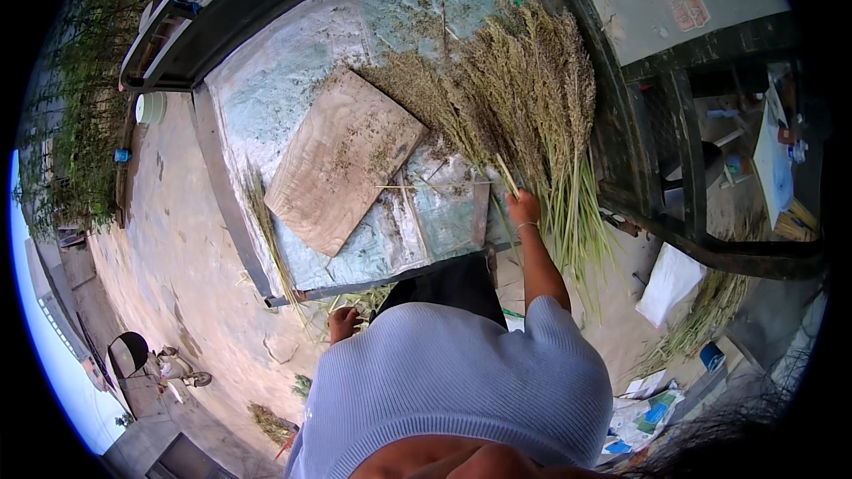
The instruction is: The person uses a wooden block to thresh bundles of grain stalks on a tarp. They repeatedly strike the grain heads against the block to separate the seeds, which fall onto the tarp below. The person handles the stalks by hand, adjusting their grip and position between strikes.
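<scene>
My right hand [524,208] is closed around a short pale stick [507,176], beside a large heap of seed-headed grass stalks [532,71]. The stick points away from me, toward the seed heads; its far end is hard to make out among them. My left hand [343,325] hangs by my side below the table's near edge, its fingers loosely bent and apart, with nothing visible in it. A worn wooden board [333,155] lies slanted on the table, scattered with seeds and chaff. A thin bundle of stalks [264,239] rests along the left edge.
A pale blue-white plastic sheet [266,115] covers the table, strewn with chaff toward the back. Dark metal framing [612,115] rises at the right. More stalks [701,328] and a white sack [672,284] are on the floor at the right. A light-coloured bucket [151,108] stands far left.
</scene>
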A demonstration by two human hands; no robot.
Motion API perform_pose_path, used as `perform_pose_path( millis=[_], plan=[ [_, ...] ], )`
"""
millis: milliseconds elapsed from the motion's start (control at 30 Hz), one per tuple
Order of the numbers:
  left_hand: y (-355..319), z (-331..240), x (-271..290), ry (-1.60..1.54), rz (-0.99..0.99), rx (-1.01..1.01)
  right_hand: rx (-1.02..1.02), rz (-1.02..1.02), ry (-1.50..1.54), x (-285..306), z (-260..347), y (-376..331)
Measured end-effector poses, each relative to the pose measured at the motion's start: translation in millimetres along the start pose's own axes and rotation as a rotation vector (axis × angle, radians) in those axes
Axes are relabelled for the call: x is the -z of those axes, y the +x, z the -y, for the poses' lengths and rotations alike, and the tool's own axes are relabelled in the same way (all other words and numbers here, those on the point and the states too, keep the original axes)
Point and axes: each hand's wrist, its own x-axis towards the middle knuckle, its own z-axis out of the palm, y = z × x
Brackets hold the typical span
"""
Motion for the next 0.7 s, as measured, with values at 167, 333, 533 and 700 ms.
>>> perform_pose_path(
  millis=[167, 333, 533, 700],
  plan=[
    [-12.9, 33.4, 0.9, 0.046, -0.016, 0.075, 0.086, 0.110, 0.371, 47.0, 34.2, 6.3],
    [-24.3, 25.3, -18.2, 0.097, -0.018, -0.032, 0.180, 0.073, 0.119, 1.4, 46.0, 51.7],
    [-28.7, 12.6, -21.1, -0.078, -0.052, 0.038, 0.001, 0.392, 0.109, -43.4, 51.6, 66.9],
    [-35.1, 17.8, -26.4, -0.072, -0.051, 0.071, -0.184, 0.545, 0.184, -39.9, 53.7, 73.3]
  ],
)
